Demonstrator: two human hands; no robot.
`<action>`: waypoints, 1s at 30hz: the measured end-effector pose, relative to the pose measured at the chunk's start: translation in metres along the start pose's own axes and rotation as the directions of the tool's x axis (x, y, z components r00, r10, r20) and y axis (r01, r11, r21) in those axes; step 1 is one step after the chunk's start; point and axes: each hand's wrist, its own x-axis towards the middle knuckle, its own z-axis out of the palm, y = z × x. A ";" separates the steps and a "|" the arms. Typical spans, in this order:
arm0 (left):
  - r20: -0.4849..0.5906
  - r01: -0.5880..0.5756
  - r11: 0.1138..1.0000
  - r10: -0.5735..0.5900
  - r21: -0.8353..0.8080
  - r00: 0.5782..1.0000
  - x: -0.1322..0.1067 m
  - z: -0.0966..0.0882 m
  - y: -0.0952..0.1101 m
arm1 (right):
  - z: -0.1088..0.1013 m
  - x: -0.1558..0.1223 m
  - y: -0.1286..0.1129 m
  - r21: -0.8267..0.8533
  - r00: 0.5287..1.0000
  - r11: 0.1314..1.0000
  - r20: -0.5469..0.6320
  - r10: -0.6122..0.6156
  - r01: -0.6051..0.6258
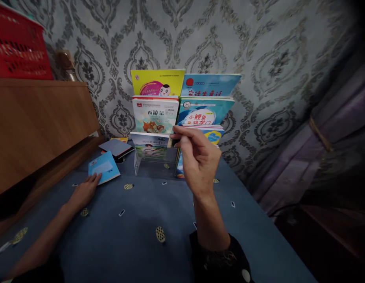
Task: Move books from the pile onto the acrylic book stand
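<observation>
Out at eight o'clock, the left hand (87, 188) is resting its fingers over the near edge of a blue booklet (104, 168), which is lying on the cloth-covered bench (141, 220); with the thumb hiding, I can't tell whether they're pinching. The booklet is looking thin and light, probably flexing a little, its smooth cover perhaps slippery, so a pinch along that near edge is seeming the best hold. At the dial's centre, the right hand (200, 161) is curling, thumb beside forefinger, right by the edge of a picture-covered booklet (150, 148); whether those fingers are gripping it, I can't tell. The clear stand (154, 167) is showing rigid, see-through plastic, its tiers carrying flat, rectangular upright books (157, 80). Towards nine, a low pile of books (115, 147) is fanning unevenly. Up at ten, a red slatted basket (20, 47) is sitting on a wood-grain cabinet (43, 129); at three, a purplish curtain (300, 165) is hanging in soft folds.
</observation>
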 end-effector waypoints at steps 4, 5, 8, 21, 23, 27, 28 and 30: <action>0.046 -0.097 0.994 0.095 0.041 0.994 -0.044 -0.003 0.019 | 0.015 -0.014 -0.010 0.018 0.980 0.999 0.192 -0.050 0.048; 0.056 -0.118 0.992 0.116 0.048 0.992 -0.055 -0.004 0.026 | 0.019 -0.020 -0.012 0.016 0.961 0.998 0.270 -0.065 0.063; 0.023 -0.183 0.978 0.182 0.105 0.983 -0.089 -0.006 0.053 | 0.031 -0.049 -0.015 -0.031 0.822 0.990 0.561 -0.099 0.140; -0.090 -0.671 0.722 0.690 0.172 0.719 -0.169 -0.011 0.159 | 0.001 -0.161 0.002 -0.133 0.377 0.947 0.926 0.014 0.291; -0.073 -0.742 0.666 0.746 0.072 0.662 -0.163 -0.021 0.176 | -0.006 -0.168 0.007 -0.151 0.374 0.957 0.926 0.049 0.248; -0.059 -0.836 0.544 0.834 -0.079 0.548 -0.150 -0.037 0.199 | -0.020 -0.181 0.019 -0.208 0.362 0.956 0.924 0.123 0.206; -0.044 -0.845 0.525 0.846 -0.101 0.531 -0.147 -0.040 0.201 | -0.023 -0.184 0.021 -0.223 0.373 0.956 0.917 0.139 0.192; -0.001 -0.845 0.516 0.853 -0.142 0.522 -0.144 -0.047 0.202 | -0.029 -0.189 0.027 -0.256 0.414 0.955 0.893 0.174 0.152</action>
